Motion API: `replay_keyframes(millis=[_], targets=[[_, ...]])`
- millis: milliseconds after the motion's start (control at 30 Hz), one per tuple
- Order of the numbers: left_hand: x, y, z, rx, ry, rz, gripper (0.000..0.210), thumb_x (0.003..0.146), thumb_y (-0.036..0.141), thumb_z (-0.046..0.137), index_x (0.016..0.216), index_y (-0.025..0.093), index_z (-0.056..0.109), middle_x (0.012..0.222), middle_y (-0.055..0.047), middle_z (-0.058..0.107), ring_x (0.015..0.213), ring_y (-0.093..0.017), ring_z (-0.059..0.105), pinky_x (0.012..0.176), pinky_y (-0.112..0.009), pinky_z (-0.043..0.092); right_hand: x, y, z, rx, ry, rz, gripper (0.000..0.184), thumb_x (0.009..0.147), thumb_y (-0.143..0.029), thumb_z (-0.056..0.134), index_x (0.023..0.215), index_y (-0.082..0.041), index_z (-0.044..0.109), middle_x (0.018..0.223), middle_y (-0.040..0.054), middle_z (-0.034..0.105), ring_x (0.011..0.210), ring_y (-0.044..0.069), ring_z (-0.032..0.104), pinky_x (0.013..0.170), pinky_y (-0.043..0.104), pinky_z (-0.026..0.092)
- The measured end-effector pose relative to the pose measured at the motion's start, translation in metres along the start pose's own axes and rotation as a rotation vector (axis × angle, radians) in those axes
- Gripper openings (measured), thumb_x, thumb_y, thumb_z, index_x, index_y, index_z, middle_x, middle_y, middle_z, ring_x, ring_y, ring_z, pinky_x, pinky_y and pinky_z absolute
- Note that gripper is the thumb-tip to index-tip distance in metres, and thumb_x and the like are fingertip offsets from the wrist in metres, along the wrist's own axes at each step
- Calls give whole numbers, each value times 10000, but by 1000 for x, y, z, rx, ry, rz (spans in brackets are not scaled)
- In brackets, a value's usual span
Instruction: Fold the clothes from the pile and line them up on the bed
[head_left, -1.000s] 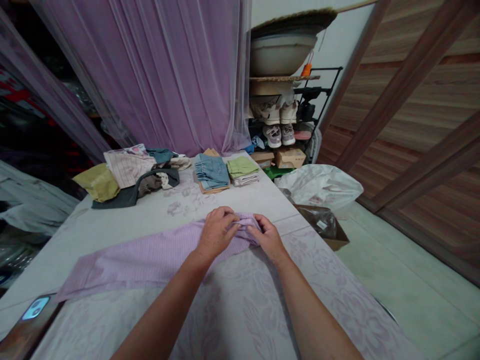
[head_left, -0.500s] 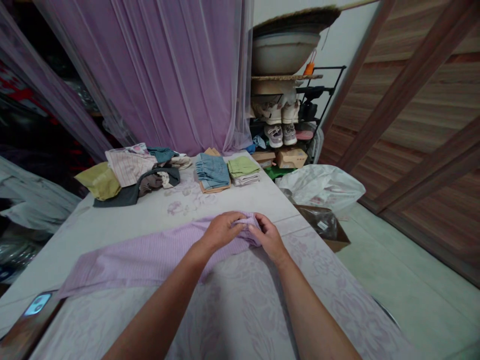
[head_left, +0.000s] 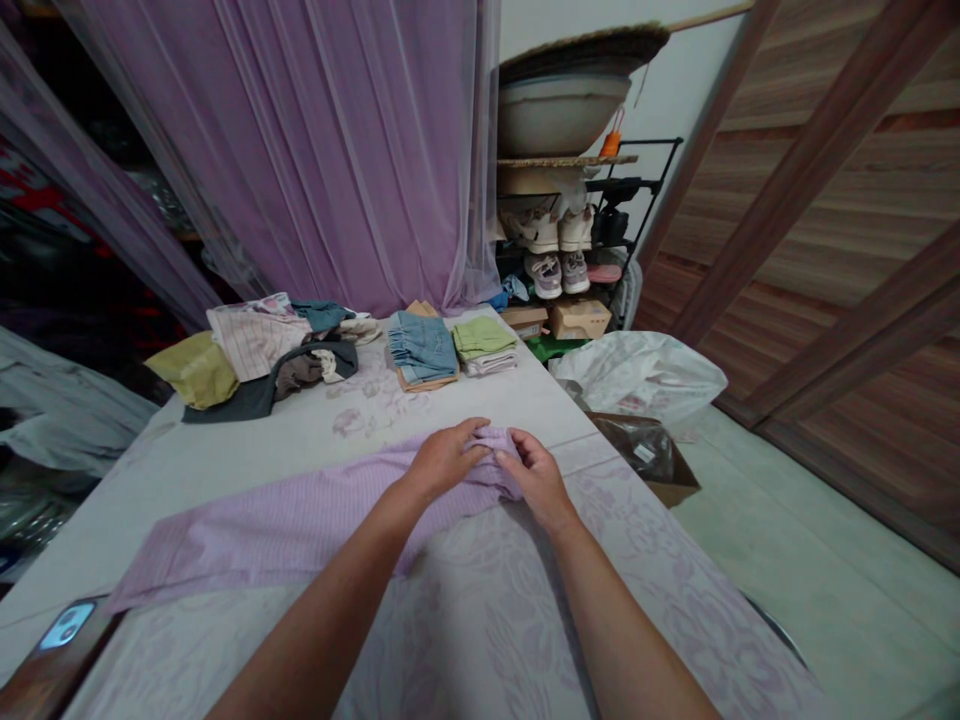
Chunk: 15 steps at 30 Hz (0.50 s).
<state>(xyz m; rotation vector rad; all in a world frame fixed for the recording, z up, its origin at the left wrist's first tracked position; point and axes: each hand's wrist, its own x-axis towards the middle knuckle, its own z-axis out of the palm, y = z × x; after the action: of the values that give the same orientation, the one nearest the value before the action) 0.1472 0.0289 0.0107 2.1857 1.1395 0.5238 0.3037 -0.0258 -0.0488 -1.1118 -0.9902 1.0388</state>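
Observation:
A pair of lilac striped pants point(head_left: 285, 525), laid out long and narrow, stretches across the flowered bed cover point(head_left: 480, 620). Its gathered right end is between my two hands. My left hand point(head_left: 448, 460) has its thumb and fingers closed on the cloth there. Opposite it, my right hand point(head_left: 541, 482) pinches the edge of the same end, thumb toward the left hand. Part of the pants is hidden behind my left forearm. Touching or close to the far left end lies a phone point(head_left: 64, 640), partly cut off by the frame.
Behind the pants are folded jeans point(head_left: 424, 345) on tan cloth and a folded green garment point(head_left: 480, 338) on a pale one. A loose clothes pile point(head_left: 259, 345) lies back left. Off the right edge stand an open cardboard box point(head_left: 679, 485), a white plastic bag point(head_left: 637, 375) and a shoe rack point(head_left: 652, 190).
The view has shifted slightly. Both hands stay at the same end of the pants, with only tiny finger movement; the cloth lies much as before.

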Motion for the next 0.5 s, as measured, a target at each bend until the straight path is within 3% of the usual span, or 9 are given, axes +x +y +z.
replay_keyframes(millis=[100,233,333,500], targets=[[3,-4,-8,68,-70,19,290,839,298,548,1110,244,638,1005,-14,727,916,-193,659,815,-280,475,2,1,-1,-111,-9,-56,334,723,-435,676,984,-232,628,904,9,671,853,196,600,800,319,477],[0,-22,-22,191,-87,-58,378,832,382,570,1182,243,602,1087,-44,717,966,-226,661,822,-304,473,18,-1,-4,-311,1,-141,280,781,-429,597,981,-234,585,845,-13,623,790,170,570,737,285,449],[-10,-50,-37,297,-103,-157,424,846,407,552,1239,248,571,1174,-74,697,1041,-249,652,856,-324,468,39,-3,-8,-509,-2,-144,267,794,-432,572,974,-236,593,786,-21,611,726,164,551,695,278,426],[-43,-101,-70,415,-72,-313,383,850,393,533,1199,250,597,1187,-75,696,1046,-239,651,886,-319,460,64,3,-12,-899,-15,-26,216,809,-364,586,983,-246,638,769,-8,650,697,165,558,638,261,394]])
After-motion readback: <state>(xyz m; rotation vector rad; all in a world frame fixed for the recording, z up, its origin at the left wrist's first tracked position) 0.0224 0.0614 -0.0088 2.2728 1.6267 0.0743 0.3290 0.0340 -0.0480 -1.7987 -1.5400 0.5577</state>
